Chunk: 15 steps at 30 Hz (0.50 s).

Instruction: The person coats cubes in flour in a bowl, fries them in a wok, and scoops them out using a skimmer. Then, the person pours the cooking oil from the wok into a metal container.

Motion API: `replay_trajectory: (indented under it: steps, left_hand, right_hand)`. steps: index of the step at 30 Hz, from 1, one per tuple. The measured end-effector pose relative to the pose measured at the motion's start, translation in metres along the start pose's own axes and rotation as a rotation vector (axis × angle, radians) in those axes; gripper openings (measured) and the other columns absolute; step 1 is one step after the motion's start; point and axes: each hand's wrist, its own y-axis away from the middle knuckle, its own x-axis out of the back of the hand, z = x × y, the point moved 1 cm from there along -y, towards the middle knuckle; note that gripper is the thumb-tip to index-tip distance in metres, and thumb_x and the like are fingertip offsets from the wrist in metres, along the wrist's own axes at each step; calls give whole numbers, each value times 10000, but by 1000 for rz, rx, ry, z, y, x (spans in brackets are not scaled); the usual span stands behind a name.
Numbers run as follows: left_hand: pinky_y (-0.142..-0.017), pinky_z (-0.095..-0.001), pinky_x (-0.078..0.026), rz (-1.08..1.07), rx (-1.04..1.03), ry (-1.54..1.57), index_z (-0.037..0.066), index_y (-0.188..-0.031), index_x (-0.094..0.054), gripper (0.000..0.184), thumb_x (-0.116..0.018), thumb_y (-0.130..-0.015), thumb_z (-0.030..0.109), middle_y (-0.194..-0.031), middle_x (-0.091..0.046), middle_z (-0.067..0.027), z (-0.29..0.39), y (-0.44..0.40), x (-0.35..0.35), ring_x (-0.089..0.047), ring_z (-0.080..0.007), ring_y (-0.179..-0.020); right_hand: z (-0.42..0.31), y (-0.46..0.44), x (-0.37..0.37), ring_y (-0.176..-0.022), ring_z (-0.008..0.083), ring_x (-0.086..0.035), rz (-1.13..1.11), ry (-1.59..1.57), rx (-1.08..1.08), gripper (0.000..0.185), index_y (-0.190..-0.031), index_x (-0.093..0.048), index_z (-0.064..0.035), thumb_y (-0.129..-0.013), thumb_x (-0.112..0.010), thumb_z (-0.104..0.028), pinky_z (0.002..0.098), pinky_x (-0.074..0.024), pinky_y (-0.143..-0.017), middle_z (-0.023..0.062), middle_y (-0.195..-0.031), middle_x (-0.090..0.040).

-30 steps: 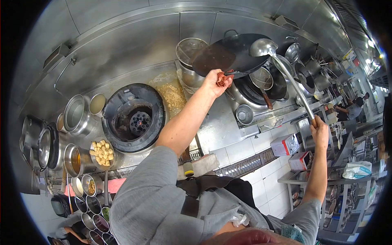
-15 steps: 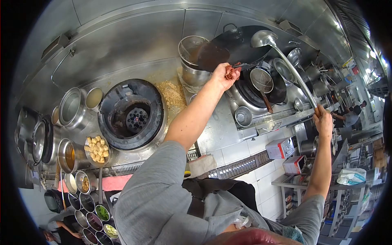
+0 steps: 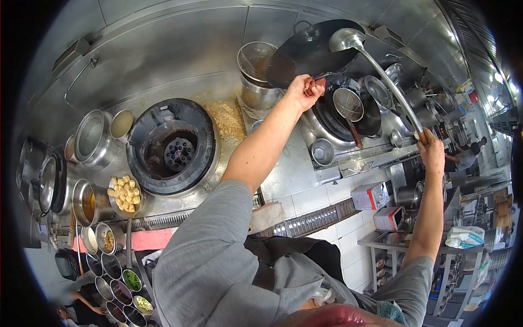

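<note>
My left hand (image 3: 306, 92) is closed on a reddish-brown cloth at the near rim of a large black wok (image 3: 313, 52). The wok is tilted, its lower left side over a metal pot (image 3: 257, 94) topped by a strainer (image 3: 256, 60). In my right hand (image 3: 430, 148) is the handle end of a long steel ladle (image 3: 389, 84). The ladle's bowl is at the wok's right side; whether they touch I cannot tell. To the left, the round burner (image 3: 177, 150) has no wok on it.
A ladle of pale fried cubes (image 3: 125, 194) rests left of the burner, near pots and several small ingredient containers (image 3: 121, 291). Right of the pot, another wok (image 3: 370, 117) holds a wooden-handled strainer (image 3: 348, 105). Red-and-white tins (image 3: 371, 196) stand lower right. Other people are at both edges.
The wok has risen and tilted more steeply, with my left hand moving up and right. My right hand has gone up with the ladle. The view has shifted slightly.
</note>
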Motion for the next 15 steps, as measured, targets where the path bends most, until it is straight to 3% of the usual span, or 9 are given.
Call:
replay_trajectory:
  steps: [5, 9, 10, 11, 12, 14, 15]
  left_hand:
    - [-380, -144, -421, -2, -14, -7, -142, -1007, -453, 378, -366, -881, 204, -825, -463, -247, 1, -2, 9, -458, -139, -546]
    - [-360, -134, -379, -237, 80, -19, -161, -1015, -440, 387, -390, -881, 199, -848, -464, -254, 10, -5, 35, -438, -144, -537]
    - [-356, -132, -368, -347, 142, -53, -168, -1017, -433, 391, -398, -881, 196, -843, -463, -247, 14, -9, 45, -433, -148, -535]
    - [-348, -136, -364, -323, 166, -71, -68, -1080, -462, 328, -423, -874, 185, -929, -497, -278, 17, -12, 57, -448, -172, -544]
    - [-348, -136, -364, -327, 165, -71, -68, -1080, -462, 328, -423, -874, 185, -929, -497, -278, 18, -8, 58, -448, -172, -544]
    - [-343, -143, -360, -283, 135, -240, 84, -1120, -491, 276, -459, -857, 162, -1078, -503, -307, 16, 10, 68, -498, -210, -578]
    - [-339, -151, -355, -305, 182, -190, 181, -1101, -507, 265, -495, -839, 149, -1194, -470, -301, 18, 17, 74, -548, -264, -640]
  right_hand:
    - [-9, 6, 2, -819, 380, -577, 17, -39, 15, 404, -1055, -571, -52, -654, -621, -26, 417, -463, -698, 209, -856, -600]
    - [-18, 21, -3, -803, 393, -566, 7, -100, 4, 397, -1037, -575, -43, -645, -627, -6, 418, -458, -682, 217, -831, -596]
    - [-24, 29, -5, -692, 345, -588, 24, -145, 23, 338, -994, -589, -22, -659, -609, 18, 366, -462, -639, 203, -753, -582]
    - [-18, 38, -17, -634, 271, -568, 21, -252, 13, 313, -978, -595, -12, -667, -600, 26, 327, -455, -612, 176, -706, -565]
    - [-13, 48, -32, -577, 196, -548, 18, -362, 3, 289, -961, -602, -2, -675, -590, 34, 288, -448, -586, 148, -659, -548]
    - [-28, 73, -55, -574, 88, -465, 35, -587, -107, 261, -942, -605, 12, -684, -578, 41, 236, -422, -556, 84, -609, -502]
    - [-41, 85, -60, -586, 76, -469, 0, -503, -107, 259, -943, -602, 22, -687, -575, 46, 228, -424, -561, 66, -605, -508]
